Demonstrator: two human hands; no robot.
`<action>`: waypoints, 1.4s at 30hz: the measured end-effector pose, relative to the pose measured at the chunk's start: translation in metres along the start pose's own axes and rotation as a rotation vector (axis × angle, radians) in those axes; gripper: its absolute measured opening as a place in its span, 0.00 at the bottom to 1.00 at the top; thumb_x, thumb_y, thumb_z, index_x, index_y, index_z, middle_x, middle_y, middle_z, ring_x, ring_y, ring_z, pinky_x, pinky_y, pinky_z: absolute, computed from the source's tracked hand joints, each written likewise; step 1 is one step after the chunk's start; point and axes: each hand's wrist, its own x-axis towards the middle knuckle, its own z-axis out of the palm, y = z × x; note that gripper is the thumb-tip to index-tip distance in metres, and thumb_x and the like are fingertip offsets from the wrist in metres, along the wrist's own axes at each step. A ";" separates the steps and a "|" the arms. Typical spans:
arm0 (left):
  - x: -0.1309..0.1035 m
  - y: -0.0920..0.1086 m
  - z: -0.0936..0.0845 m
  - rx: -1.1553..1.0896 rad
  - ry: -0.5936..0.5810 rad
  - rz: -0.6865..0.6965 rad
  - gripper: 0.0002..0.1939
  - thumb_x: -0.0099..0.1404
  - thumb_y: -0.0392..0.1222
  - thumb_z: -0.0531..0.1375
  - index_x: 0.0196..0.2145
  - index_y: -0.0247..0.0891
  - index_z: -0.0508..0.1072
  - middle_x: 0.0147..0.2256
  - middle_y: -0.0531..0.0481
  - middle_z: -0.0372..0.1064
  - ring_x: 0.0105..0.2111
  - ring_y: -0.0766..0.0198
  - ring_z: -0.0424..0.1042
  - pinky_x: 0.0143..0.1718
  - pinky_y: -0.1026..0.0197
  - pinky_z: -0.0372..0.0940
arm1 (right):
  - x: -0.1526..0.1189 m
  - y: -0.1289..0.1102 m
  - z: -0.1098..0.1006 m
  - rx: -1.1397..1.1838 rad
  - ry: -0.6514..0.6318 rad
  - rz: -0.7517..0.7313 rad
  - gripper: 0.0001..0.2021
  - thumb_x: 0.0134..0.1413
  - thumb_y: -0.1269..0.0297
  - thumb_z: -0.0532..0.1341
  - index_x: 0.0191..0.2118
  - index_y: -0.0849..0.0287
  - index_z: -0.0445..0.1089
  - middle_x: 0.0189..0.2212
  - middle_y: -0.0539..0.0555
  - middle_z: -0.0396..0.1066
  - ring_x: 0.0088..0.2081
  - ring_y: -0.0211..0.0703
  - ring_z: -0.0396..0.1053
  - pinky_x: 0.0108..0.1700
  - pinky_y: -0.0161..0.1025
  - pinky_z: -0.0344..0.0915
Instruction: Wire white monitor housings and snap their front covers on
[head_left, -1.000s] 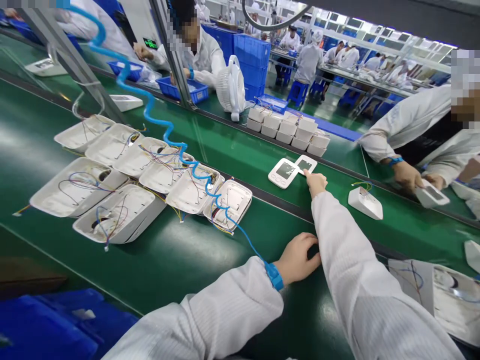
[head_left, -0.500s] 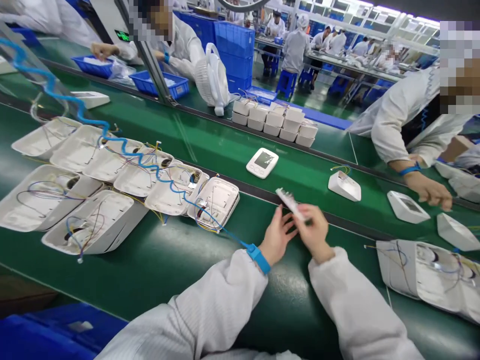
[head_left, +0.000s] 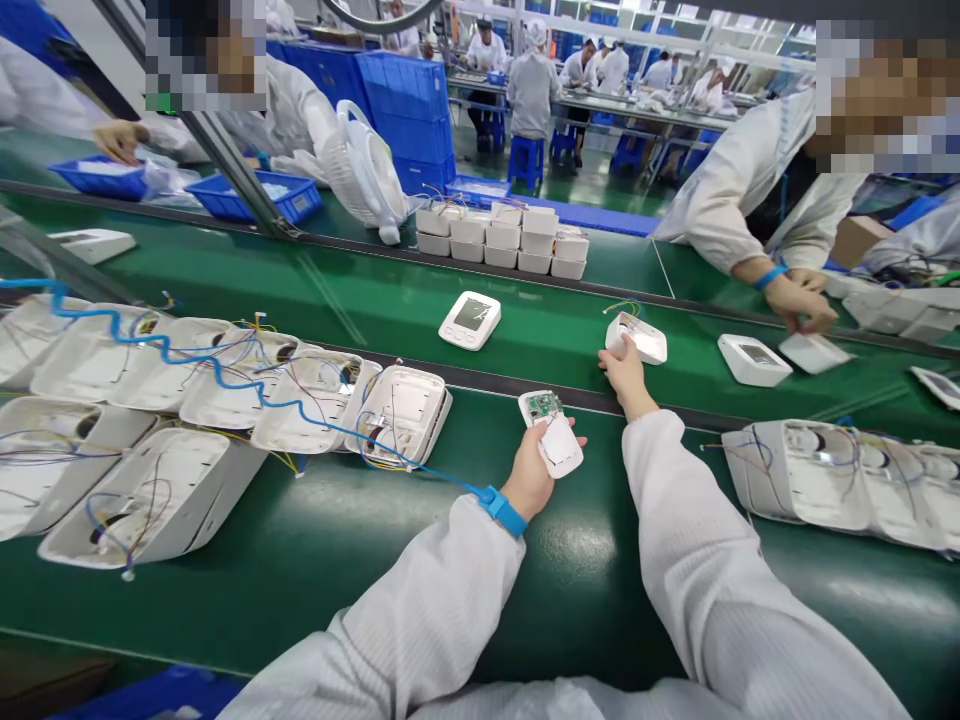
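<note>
My left hand (head_left: 531,468) is closed around a white front panel (head_left: 561,446), held back side up over the near bench. A green circuit board (head_left: 543,404) shows at the panel's far end. My right hand (head_left: 627,378) reaches across to the belt and grips the near left edge of a small white plastic housing (head_left: 651,345). Thin coloured wires (head_left: 626,308) stick up from that housing. To its left on the belt lies a white blood pressure monitor (head_left: 470,320) with a grey screen.
Open white housings (head_left: 300,400) with wires crowd the bench at left, a blue coiled cord (head_left: 217,365) over them. More housings (head_left: 832,480) stand at right. Stacked housings (head_left: 502,240) and a white fan (head_left: 367,170) are beyond the belt. A co-worker's hand (head_left: 806,305) touches another white part.
My right hand has let go of the panel and moved forward right onto the housing. The panel now rests in my left hand, board side showing. The view has swung right.
</note>
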 end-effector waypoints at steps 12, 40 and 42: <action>0.009 0.013 -0.010 0.132 0.103 0.336 0.24 0.56 0.52 0.64 0.47 0.37 0.69 0.44 0.45 0.75 0.34 0.59 0.78 0.36 0.59 0.71 | -0.123 -0.011 -0.046 0.118 -0.022 -0.171 0.15 0.63 0.50 0.52 0.36 0.56 0.66 0.22 0.48 0.69 0.25 0.39 0.68 0.33 0.38 0.67; -0.063 -0.033 -0.017 0.279 -0.371 0.235 0.33 0.55 0.59 0.64 0.54 0.37 0.71 0.57 0.36 0.68 0.49 0.44 0.75 0.48 0.46 0.71 | -0.246 0.022 -0.183 0.187 -0.265 0.248 0.33 0.59 0.36 0.50 0.25 0.60 0.75 0.18 0.54 0.71 0.19 0.39 0.66 0.24 0.37 0.62; -0.064 -0.035 -0.018 0.279 -0.380 0.228 0.33 0.55 0.57 0.64 0.54 0.36 0.70 0.57 0.36 0.69 0.49 0.44 0.74 0.48 0.47 0.71 | -0.259 0.015 -0.197 0.184 -0.390 0.251 0.35 0.59 0.34 0.48 0.26 0.60 0.77 0.17 0.55 0.71 0.18 0.39 0.65 0.23 0.38 0.61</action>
